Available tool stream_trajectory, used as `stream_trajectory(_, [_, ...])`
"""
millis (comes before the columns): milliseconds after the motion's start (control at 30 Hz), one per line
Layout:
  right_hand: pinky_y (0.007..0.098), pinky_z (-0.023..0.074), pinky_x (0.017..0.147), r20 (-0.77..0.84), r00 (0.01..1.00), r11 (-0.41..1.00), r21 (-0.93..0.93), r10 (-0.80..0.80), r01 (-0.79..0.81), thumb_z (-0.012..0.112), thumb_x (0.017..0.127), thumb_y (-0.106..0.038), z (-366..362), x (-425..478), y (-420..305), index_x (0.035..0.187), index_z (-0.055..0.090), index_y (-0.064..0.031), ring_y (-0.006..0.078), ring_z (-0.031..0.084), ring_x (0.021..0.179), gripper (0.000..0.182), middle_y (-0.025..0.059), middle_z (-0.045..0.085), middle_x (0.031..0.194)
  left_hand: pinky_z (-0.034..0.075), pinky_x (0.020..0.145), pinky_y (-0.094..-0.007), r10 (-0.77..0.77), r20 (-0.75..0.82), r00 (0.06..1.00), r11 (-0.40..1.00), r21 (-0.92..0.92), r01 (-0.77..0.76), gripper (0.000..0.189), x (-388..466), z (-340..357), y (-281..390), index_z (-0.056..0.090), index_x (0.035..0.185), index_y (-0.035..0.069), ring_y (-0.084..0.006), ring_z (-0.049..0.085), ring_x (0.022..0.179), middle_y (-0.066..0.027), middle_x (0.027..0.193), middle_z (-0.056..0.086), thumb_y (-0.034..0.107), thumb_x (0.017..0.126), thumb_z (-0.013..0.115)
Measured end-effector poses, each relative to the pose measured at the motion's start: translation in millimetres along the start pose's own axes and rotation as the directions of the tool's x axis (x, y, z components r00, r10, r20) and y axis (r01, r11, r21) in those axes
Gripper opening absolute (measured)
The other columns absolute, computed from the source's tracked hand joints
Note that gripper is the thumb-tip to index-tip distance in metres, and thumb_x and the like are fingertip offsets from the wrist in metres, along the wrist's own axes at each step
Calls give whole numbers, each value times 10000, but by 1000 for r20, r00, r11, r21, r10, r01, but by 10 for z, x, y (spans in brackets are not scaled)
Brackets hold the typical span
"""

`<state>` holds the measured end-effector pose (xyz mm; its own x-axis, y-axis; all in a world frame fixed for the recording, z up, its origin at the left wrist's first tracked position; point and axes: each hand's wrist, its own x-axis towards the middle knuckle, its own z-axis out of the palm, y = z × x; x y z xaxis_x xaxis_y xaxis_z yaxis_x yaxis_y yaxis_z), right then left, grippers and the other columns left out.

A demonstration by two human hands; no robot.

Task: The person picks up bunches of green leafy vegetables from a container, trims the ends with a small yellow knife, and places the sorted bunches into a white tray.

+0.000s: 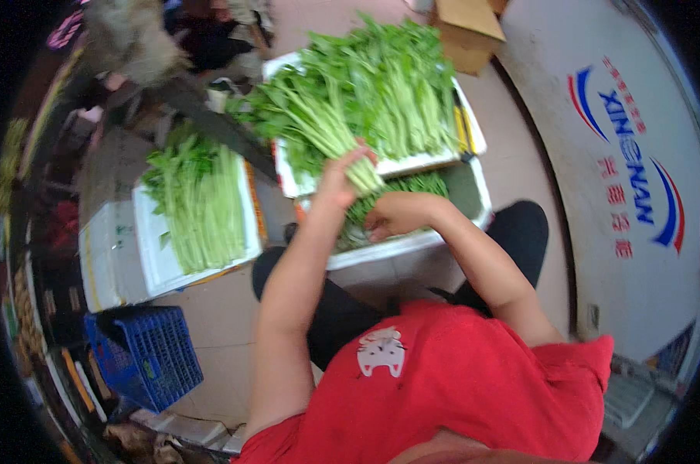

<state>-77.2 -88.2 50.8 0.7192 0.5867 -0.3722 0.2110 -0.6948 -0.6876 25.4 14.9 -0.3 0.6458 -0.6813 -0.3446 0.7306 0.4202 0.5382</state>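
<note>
My left hand (pixel 344 174) grips a bunch of long-stemmed leafy greens (pixel 321 124) near its cut stem ends, its leaves pointing up and left. My right hand (pixel 405 211) reaches into the lower white foam box (pixel 379 252), its fingers curled down beside darker greens (pixel 422 184). Whether those fingers hold anything is hard to tell. Just beyond, more of the light green stalks (pixel 410 104) lie side by side in another foam box (pixel 471 130), which partly covers the lower one.
To the left, a white foam tray (pixel 150 255) bears stacked greens (pixel 205 214) next to a cardboard box (pixel 109 232). A blue plastic basket (pixel 152 354) stands on the tiled floor. A white appliance (pixel 611 174) with printed writing lines the right side; a cardboard box (pixel 466 35) is at the back.
</note>
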Motion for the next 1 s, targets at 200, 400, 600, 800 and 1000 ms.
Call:
stream_trajectory(200, [377, 436, 678, -272, 962, 996, 85, 32, -9, 586, 777, -228, 132, -69, -42, 944, 601, -70, 306, 580, 722, 230, 183, 595, 808, 494, 609, -347, -108, 65, 992, 994, 9, 108, 283, -165, 84, -118, 520, 958, -4, -227, 585, 674, -106, 772, 574, 56, 707, 639])
stream_trajectory(400, [371, 447, 729, -49, 998, 991, -124, 44, -49, 593, 763, -288, 339, -269, -142, 1030, 561, -4, 317, 584, 827, 391, 193, 600, 898, 517, 662, -329, -22, 74, 997, 982, 186, 8, 286, -389, 117, -107, 519, 964, 15, -203, 598, 713, -85, 803, 581, 67, 716, 650])
stream_trajectory(600, [361, 449, 751, -211, 978, 1000, 27, 8, -3, 569, 782, -255, 301, -482, -222, 1058, 553, -18, 309, 582, 848, 364, 170, 601, 943, 520, 658, -331, 35, 174, 984, 959, 273, -82, 298, -644, 258, -260, 506, 976, 22, -202, 601, 726, -84, 807, 574, 36, 710, 640])
stream_trajectory(800, [361, 450, 738, -145, 978, 988, -54, -148, 141, 583, 766, -283, 142, -637, -380, 1087, 534, -26, 295, 588, 825, 414, 173, 606, 892, 521, 662, -353, -5, 140, 990, 963, 267, -32, 291, -759, 398, -66, 504, 979, 18, -214, 599, 730, -92, 798, 571, 34, 717, 630])
stream_trajectory(1000, [354, 453, 669, -240, 971, 989, -142, 5, -41, 601, 747, -319, -625, -683, 51, 1041, 567, -75, 261, 590, 739, 383, 153, 609, 800, 508, 618, -314, 105, 109, 988, 886, 440, -143, 277, -610, 516, 467, 518, 948, 31, -185, 584, 670, -74, 748, 559, 76, 707, 649])
